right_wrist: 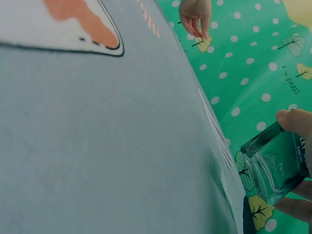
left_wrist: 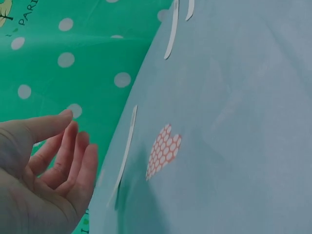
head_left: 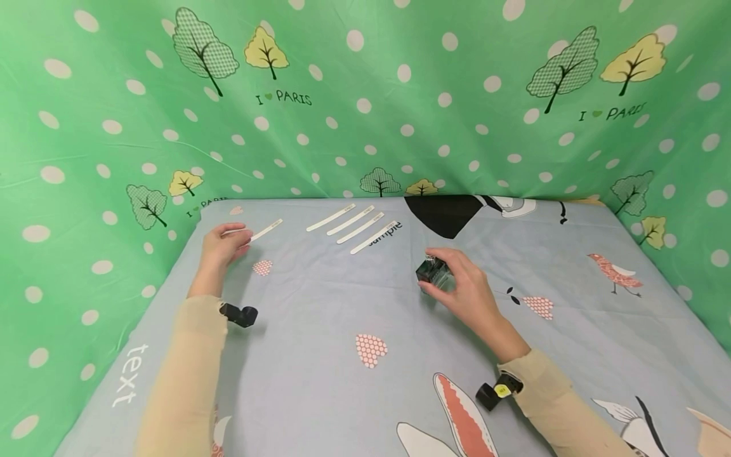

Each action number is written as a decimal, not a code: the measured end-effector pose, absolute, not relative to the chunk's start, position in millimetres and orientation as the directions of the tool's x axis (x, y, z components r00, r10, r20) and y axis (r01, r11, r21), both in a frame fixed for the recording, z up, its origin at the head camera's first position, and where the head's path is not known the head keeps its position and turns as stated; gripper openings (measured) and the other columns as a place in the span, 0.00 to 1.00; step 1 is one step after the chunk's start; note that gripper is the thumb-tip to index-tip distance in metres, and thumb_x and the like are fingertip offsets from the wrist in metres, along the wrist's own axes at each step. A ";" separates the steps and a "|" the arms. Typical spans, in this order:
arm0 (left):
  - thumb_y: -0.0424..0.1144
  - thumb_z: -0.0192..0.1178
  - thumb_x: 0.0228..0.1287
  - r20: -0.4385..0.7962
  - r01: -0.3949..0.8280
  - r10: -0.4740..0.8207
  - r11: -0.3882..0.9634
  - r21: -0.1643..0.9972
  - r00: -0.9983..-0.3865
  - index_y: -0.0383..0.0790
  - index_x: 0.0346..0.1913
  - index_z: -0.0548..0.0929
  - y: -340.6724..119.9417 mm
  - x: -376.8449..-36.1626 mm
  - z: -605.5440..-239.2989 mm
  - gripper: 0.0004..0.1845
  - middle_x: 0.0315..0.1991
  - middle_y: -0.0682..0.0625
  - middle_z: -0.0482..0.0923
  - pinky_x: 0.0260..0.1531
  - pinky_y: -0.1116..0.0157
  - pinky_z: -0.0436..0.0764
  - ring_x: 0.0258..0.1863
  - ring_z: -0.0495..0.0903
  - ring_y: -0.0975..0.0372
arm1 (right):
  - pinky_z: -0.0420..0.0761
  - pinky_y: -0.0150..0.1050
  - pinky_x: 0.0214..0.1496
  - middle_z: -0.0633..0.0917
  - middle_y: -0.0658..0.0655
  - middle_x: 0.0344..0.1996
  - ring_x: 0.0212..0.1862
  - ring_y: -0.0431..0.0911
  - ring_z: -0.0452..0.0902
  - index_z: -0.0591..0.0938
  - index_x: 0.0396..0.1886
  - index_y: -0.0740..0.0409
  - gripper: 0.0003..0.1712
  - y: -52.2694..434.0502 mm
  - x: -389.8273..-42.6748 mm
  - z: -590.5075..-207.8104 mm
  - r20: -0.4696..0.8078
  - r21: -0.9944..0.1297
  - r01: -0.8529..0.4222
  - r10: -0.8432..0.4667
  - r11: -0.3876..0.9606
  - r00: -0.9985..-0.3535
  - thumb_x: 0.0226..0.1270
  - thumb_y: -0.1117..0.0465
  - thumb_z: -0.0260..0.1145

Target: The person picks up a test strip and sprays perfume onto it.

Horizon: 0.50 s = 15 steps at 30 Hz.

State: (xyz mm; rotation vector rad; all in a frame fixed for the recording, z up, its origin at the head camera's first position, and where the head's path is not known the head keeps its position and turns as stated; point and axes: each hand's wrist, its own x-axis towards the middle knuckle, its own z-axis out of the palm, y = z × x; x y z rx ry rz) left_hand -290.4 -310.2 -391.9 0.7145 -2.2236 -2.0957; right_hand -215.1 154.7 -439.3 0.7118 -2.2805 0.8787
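Observation:
My right hand [head_left: 471,289] grips a square dark-green glass perfume bottle [head_left: 431,271] between thumb and fingers, over the right-middle of the cloth. In the right wrist view the clear-bottomed bottle [right_wrist: 273,163] is tilted, with white lettering on its side. At the far left, my left hand [head_left: 224,246] hovers by a single white paper test strip [head_left: 268,229], its fingers loosely bent. The left wrist view has that strip [left_wrist: 127,146] lying on the cloth, beyond the fingertips, and nothing between thumb and fingers.
Several more white strips [head_left: 374,237] lie in a slanted row near the back, left of the bottle. A grey-blue printed cloth [head_left: 308,317] covers the table. A green dotted curtain [head_left: 365,127] rises behind and along both sides. Each wrist wears a black camera [head_left: 242,315].

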 end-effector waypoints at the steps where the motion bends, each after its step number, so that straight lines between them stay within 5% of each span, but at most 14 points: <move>1: 0.31 0.63 0.67 -0.295 -0.317 -0.347 0.005 0.949 -0.890 0.44 0.50 0.76 -312.1 -290.4 -393.6 0.12 0.29 0.62 0.80 0.40 0.76 0.86 0.32 0.82 0.72 | 0.88 0.45 0.41 0.84 0.58 0.52 0.49 0.51 0.83 0.78 0.60 0.53 0.37 154.8 -215.3 -439.5 0.680 -0.407 -0.653 -0.264 0.639 -0.683 0.49 0.59 0.82; 8: 0.33 0.64 0.67 -0.237 -0.274 -0.488 0.004 0.962 -0.840 0.41 0.54 0.77 -321.1 -288.0 -405.4 0.15 0.33 0.60 0.77 0.37 0.78 0.85 0.33 0.81 0.73 | 0.88 0.45 0.41 0.84 0.57 0.52 0.49 0.51 0.83 0.78 0.60 0.53 0.36 154.4 -214.9 -439.9 0.682 -0.404 -0.653 -0.266 0.640 -0.682 0.49 0.59 0.82; 15: 0.36 0.65 0.67 -0.224 -0.288 -0.557 0.028 0.957 -0.800 0.49 0.47 0.79 -327.9 -285.5 -414.4 0.09 0.35 0.64 0.76 0.42 0.79 0.82 0.36 0.77 0.74 | 0.88 0.45 0.41 0.84 0.58 0.52 0.50 0.51 0.83 0.78 0.60 0.53 0.36 153.9 -214.1 -439.0 0.678 -0.407 -0.651 -0.266 0.641 -0.686 0.49 0.58 0.82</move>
